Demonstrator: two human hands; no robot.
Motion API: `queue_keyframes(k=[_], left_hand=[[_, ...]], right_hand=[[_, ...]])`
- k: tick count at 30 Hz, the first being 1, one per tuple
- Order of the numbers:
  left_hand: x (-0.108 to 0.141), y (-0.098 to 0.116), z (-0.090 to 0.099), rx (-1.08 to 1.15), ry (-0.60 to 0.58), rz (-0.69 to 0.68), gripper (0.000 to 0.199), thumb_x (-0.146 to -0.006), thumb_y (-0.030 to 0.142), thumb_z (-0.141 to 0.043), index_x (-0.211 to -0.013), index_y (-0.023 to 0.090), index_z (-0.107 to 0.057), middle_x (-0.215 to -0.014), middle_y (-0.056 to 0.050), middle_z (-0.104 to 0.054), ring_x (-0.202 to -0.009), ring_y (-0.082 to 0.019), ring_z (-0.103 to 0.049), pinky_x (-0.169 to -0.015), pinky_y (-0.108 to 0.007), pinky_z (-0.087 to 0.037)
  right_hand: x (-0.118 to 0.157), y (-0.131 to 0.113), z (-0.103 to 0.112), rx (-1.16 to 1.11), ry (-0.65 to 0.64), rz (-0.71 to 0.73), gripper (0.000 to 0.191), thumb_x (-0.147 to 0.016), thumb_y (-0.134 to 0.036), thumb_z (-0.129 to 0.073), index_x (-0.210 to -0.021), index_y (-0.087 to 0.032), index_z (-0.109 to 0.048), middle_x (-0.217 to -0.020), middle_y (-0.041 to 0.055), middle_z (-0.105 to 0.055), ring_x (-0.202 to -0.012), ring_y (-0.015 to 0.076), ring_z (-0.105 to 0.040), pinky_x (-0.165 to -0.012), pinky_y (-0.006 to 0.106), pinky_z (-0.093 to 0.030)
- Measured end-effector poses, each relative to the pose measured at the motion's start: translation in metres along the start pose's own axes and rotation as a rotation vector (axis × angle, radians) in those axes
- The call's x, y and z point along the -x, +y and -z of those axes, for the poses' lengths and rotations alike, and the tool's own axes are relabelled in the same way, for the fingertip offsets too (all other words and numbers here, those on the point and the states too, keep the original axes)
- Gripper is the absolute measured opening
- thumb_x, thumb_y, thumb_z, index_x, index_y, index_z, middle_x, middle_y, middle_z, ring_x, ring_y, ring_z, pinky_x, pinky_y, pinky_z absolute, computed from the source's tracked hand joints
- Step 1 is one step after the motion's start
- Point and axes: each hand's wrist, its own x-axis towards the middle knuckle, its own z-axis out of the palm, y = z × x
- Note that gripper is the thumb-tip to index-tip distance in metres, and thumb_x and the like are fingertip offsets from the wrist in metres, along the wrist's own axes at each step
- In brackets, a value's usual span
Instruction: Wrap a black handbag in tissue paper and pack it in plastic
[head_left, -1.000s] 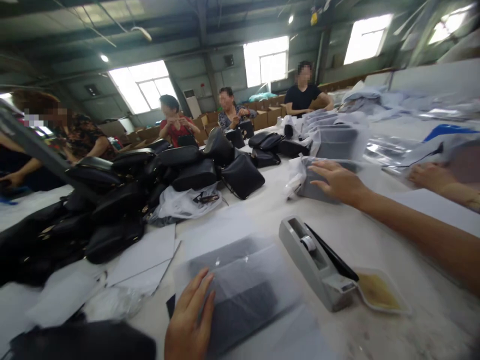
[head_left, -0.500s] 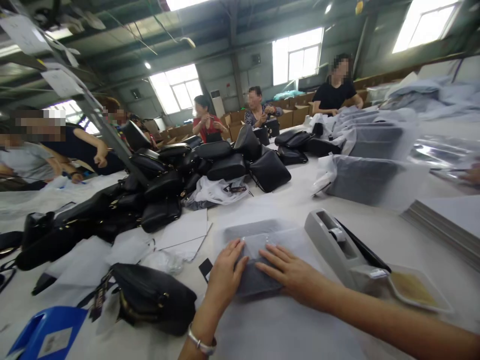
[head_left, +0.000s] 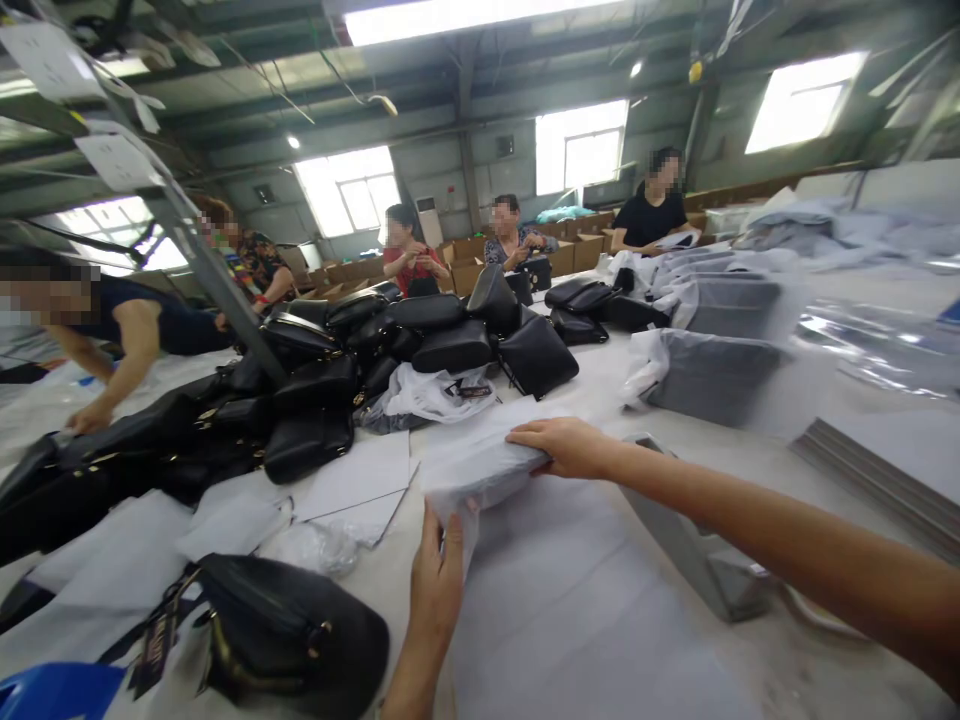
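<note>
A flat grey bundle in a cloudy clear plastic bag [head_left: 487, 470] is tilted up off the white sheets in the middle of the table. My right hand [head_left: 570, 448] grips its right end, thumb and fingers pinched over the edge. At its lower left corner, my left hand [head_left: 441, 560] holds the loose plastic between thumb and fingers. White sheets [head_left: 570, 600] lie under and in front of the bundle. To the left of my left hand sits a black handbag [head_left: 292, 630] with gold fittings and a dark tag [head_left: 156, 640].
Black bags [head_left: 315, 380] are heaped at the left and centre. A grey tape dispenser [head_left: 697, 545] stands under my right forearm. Stacked grey boards [head_left: 877, 480] and bagged grey items [head_left: 720, 370] are at the right. Several people work around the table; one person's hand [head_left: 90, 418] reaches the heap.
The bundle has gone from lying flat under both hands to being tilted up and gripped at its ends. A person at the left now reaches into the bag heap.
</note>
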Motion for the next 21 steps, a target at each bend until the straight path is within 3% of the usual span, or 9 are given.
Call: queue_keyframes(k=[4,8,11,15,18,21], left_hand=[[-0.016,0.009,-0.009,0.102,-0.048,-0.002,0.058,-0.097,0.06,-0.033,-0.136,0.022,-0.054,-0.141,-0.007,-0.057,-0.142,-0.026,-0.037,-0.119,-0.043,-0.027],[-0.024,0.032,-0.017,0.176,-0.04,-0.074,0.057,-0.098,0.058,-0.036,-0.145,0.028,-0.043,-0.15,-0.003,-0.048,-0.142,-0.025,-0.037,-0.12,-0.044,-0.025],[-0.02,0.048,-0.023,0.205,-0.052,-0.116,0.059,-0.098,0.056,-0.038,-0.151,0.032,-0.031,-0.155,-0.003,-0.039,-0.142,-0.024,-0.037,-0.12,-0.045,-0.026],[-0.009,0.045,-0.032,0.138,-0.112,-0.099,0.056,-0.097,0.056,-0.04,-0.148,0.032,-0.039,-0.155,-0.002,-0.041,-0.144,-0.023,-0.034,-0.12,-0.047,-0.025],[-0.002,0.027,-0.036,0.1,-0.16,-0.056,0.057,-0.096,0.057,-0.042,-0.145,0.029,-0.045,-0.153,-0.004,-0.043,-0.143,-0.024,-0.036,-0.119,-0.047,-0.028],[0.001,0.01,-0.039,0.086,-0.208,-0.027,0.056,-0.095,0.056,-0.045,-0.143,0.026,-0.048,-0.151,-0.006,-0.045,-0.141,-0.025,-0.039,-0.116,-0.047,-0.035]], right_hand=[[-0.005,0.006,0.012,0.073,-0.007,0.071,0.054,-0.087,-0.029,-0.067,-0.139,-0.024,-0.052,-0.139,0.0071,-0.058,-0.122,0.0254,-0.058,-0.097,0.035,-0.049],[0.017,0.034,0.042,0.127,0.131,-0.031,0.053,-0.089,-0.024,-0.063,-0.14,-0.026,-0.051,-0.141,0.0049,-0.056,-0.124,0.0232,-0.056,-0.1,0.033,-0.046],[0.058,0.068,0.075,0.158,0.207,-0.274,0.055,-0.085,-0.026,-0.066,-0.139,-0.029,-0.053,-0.139,0.0042,-0.059,-0.118,0.026,-0.06,-0.095,0.035,-0.048],[0.132,0.129,0.107,0.134,0.176,-0.563,0.048,-0.084,-0.037,-0.069,-0.131,-0.026,-0.062,-0.12,0.0089,-0.07,-0.105,0.028,-0.065,-0.084,0.034,-0.047],[0.186,0.174,0.109,0.006,0.085,-0.734,0.039,-0.081,-0.033,-0.072,-0.118,-0.022,-0.071,-0.1,0.0097,-0.075,-0.089,0.0244,-0.069,-0.075,0.032,-0.045],[0.226,0.196,0.097,-0.072,0.057,-0.837,0.03,-0.074,-0.023,-0.076,-0.105,-0.022,-0.076,-0.095,0.0116,-0.076,-0.084,0.0241,-0.07,-0.074,0.032,-0.045]])
